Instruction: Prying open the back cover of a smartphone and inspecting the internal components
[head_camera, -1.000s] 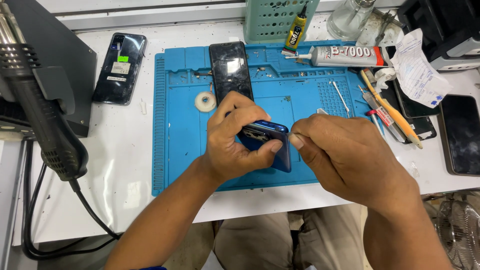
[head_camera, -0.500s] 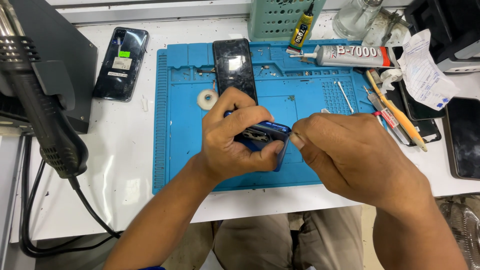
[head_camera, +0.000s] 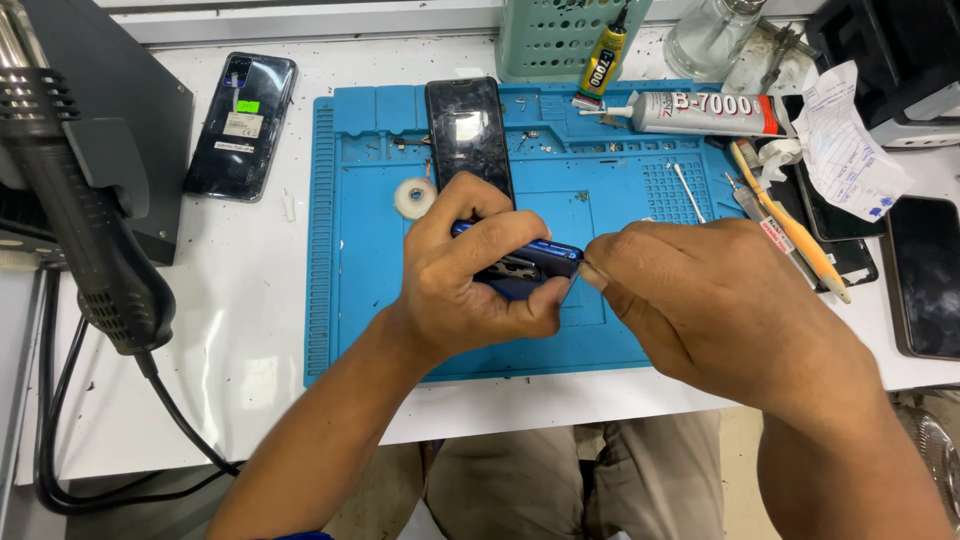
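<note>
Your left hand (head_camera: 470, 275) is curled, fingers over the top and thumb underneath, clamped tight. Your right hand (head_camera: 715, 305) sits just beside it, thumb and forefinger pinched together at its fingertips. Both forearms angle in from the desk's near edge.

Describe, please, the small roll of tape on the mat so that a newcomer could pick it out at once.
Start at the big blue work mat on the white bench. Near its upper middle lies a black phone screen, face up. Just left of that screen's lower end, above the left hand, sits the roll of tape: the only small white ring with a hole through its centre.
</note>
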